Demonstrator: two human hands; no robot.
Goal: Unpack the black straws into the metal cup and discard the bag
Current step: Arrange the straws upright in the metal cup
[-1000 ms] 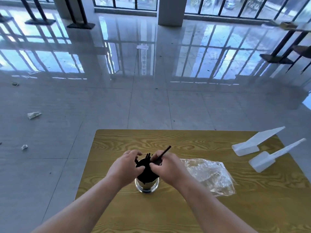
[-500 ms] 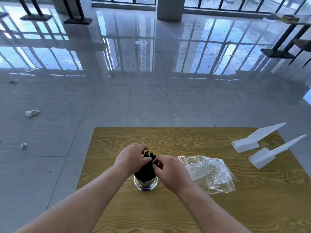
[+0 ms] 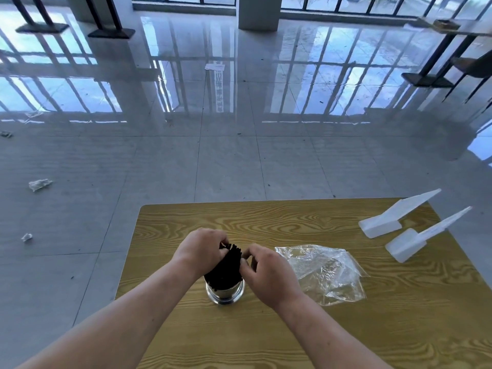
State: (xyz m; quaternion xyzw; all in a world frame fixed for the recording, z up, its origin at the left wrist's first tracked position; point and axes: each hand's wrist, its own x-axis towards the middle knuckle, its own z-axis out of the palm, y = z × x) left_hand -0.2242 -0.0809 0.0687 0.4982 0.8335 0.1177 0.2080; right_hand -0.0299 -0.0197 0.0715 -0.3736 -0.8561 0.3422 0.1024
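A bundle of black straws (image 3: 226, 267) stands upright in a shiny metal cup (image 3: 225, 294) near the middle of the wooden table (image 3: 292, 222). My left hand (image 3: 203, 247) wraps the left side of the straw tops, fingers curled on them. My right hand (image 3: 269, 272) presses against the right side of the bundle, fingertips at the straw tops. The clear plastic bag (image 3: 323, 272) lies crumpled and flat on the table just right of the cup, touched by neither hand.
Two white plastic scoop-like pieces (image 3: 394, 219) (image 3: 415, 241) lie at the table's far right. Crumpled paper scraps (image 3: 39, 184) lie on the tiled floor to the left. The table's far edge is beyond my hands.
One straw that stuck out slanting to the right a second ago now stands in with the bundle. Both hands have closed in around the straw tops.
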